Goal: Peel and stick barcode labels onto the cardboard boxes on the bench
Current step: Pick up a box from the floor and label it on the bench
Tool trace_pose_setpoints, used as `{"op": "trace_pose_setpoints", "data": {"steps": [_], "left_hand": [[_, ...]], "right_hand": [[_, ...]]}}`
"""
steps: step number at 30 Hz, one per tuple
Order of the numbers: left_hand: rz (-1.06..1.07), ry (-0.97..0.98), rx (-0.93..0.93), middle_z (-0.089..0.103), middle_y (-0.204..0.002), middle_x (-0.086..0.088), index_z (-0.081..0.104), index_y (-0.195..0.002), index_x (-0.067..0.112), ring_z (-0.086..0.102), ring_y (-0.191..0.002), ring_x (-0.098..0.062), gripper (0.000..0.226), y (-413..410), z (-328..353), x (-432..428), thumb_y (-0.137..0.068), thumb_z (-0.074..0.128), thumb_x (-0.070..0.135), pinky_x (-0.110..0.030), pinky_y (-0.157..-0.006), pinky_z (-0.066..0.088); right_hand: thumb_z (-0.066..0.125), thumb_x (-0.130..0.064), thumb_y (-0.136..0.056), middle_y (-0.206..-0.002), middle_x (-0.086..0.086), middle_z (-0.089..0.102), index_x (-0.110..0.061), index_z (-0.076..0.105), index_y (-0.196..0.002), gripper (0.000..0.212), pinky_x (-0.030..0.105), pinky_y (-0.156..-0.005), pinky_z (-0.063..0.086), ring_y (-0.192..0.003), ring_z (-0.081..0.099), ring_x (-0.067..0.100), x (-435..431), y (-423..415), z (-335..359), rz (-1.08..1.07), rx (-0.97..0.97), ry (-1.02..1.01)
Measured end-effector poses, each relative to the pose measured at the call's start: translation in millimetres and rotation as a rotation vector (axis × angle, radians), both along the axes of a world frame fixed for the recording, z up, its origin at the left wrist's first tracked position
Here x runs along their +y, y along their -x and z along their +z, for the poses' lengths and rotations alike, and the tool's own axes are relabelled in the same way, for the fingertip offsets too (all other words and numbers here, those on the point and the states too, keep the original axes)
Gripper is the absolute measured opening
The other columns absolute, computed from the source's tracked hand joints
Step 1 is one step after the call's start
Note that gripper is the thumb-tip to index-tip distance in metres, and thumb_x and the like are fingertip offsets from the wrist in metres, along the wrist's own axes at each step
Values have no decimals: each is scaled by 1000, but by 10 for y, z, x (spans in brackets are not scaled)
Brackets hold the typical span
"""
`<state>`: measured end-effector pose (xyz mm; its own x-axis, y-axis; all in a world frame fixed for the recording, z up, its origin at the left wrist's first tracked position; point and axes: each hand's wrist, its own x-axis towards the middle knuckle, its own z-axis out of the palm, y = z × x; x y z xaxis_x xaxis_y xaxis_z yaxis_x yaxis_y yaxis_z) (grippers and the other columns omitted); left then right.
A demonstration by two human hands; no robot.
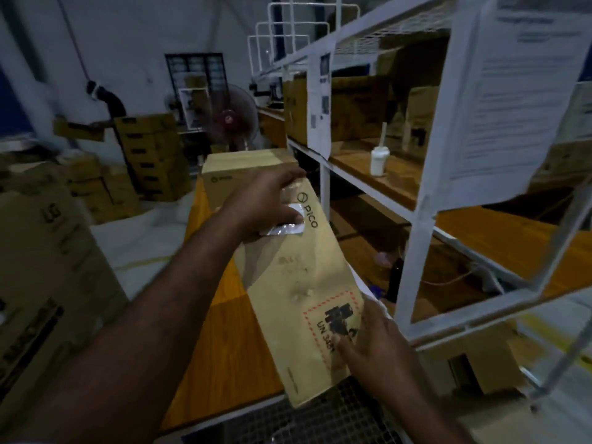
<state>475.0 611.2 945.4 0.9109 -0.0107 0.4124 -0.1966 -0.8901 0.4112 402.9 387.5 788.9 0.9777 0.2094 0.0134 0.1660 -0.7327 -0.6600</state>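
**Spotter:** Along the bench's (pixel 224 354) right edge, beside the white rack (pixel 413 270), you've got the long cardboard box (pixel 298 283) lying lengthwise, its near end past the bench's near edge and over the wire mesh (pixel 320 418). Your left hand (pixel 266 200) is spread flat at the far end, fingers pressing the white barcode label (pixel 283 227) down next to the PICO logo (pixel 309 211).

**Checker:** And my right?

**Spotter:** Your right hand (pixel 374 341) braces the near right corner, fingers lying over the red-dashed UN marking (pixel 333 325). Neither hand is clenched on anything; both lie open against the box top. White paper (pixel 368 290) shows at the box's right edge under that hand. Possibly the label sheet, but I can't tell.

**Checker:** What could spoil it from here?

**Spotter:** The label looks shiny and a bit rippled. If you lift off before smoothing from the middle outward, I'd expect a crease or bubble across the bars, and it may not scan. It also sits right against the logo; sliding your palm could drag it over the print.

**Checker:** Anything else?

**Spotter:** The overhanging near end. Lean hard on it and the box could tip or skid toward you. Ease your right hand off gently. A second box (pixel 246 168) waits at the far end of the bench, touching this one or nearly so, so a shove forward would knock it.
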Motion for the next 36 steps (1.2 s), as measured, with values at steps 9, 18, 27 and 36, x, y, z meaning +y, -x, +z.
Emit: {"op": "trace_pose_setpoints", "data": {"steps": [9,18,27,36], "left_hand": [[-45,-276,178,64,-125,6,58,-133,30,58,-103,-11,60,-674,193,145,-78,80,33,-29,-80,49],[-79,-194,319,62,-129,4,55,-137,33,53,-99,-12,39,-1304,277,779,-99,52,42,-31,-76,39],[-42,-340,353,59,-101,0,55,-129,17,52,-81,-12,28,-1574,295,822,-103,47,25,-26,-61,38],[41,-146,436,62,-127,-2,44,-145,35,58,-107,-21,46,-1500,346,1264,-101,51,24,-43,-93,48]], "right_hand": [[51,-65,-88,-100,-7,61,-27,50,-113,46,28,-87,52,-97,62,12,396,-639,-28,104,39,173],[56,-54,-90,-109,-16,56,-35,57,-126,41,29,-76,53,-95,57,6,1044,-1322,592,-153,-366,-153],[65,-41,-91,-107,-6,52,-22,64,-117,32,32,-75,56,-98,59,13,1757,-2099,735,-270,-406,-447],[58,-50,-91,-109,-9,40,-24,61,-126,44,36,-83,52,-108,47,14,2145,-2380,604,-167,-518,-344]]}}
